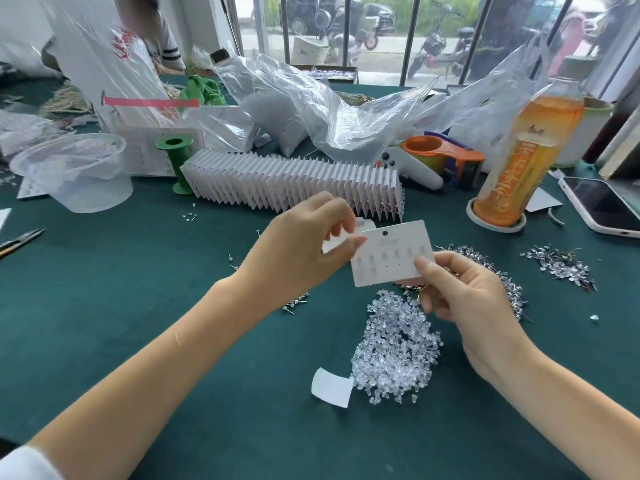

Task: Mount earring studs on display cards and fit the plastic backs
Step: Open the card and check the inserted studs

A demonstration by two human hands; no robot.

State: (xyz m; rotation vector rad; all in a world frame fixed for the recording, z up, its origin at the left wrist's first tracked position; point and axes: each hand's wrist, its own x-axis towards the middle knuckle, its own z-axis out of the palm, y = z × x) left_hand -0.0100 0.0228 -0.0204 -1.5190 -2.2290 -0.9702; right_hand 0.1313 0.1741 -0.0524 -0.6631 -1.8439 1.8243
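Pinching the card [393, 256] at its left edge, the left hand [301, 251] holds it above the green table [138, 271], thumb and fingers closed on the paper. The right hand [464, 296] grips the card's lower right edge, thumb on its face, other fingers curled beneath. Clear backs [396, 344] lie heaped just near of the card; studs [502, 275] are piled right of it. A row of cards [294, 181] stands farther back, a bottle [526, 150] to the far right.

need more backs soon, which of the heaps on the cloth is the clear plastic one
The heap of clear backs nearest you, below the held card. It looks glassy and colourless; the two heaps to its right are darker, metallic studs.
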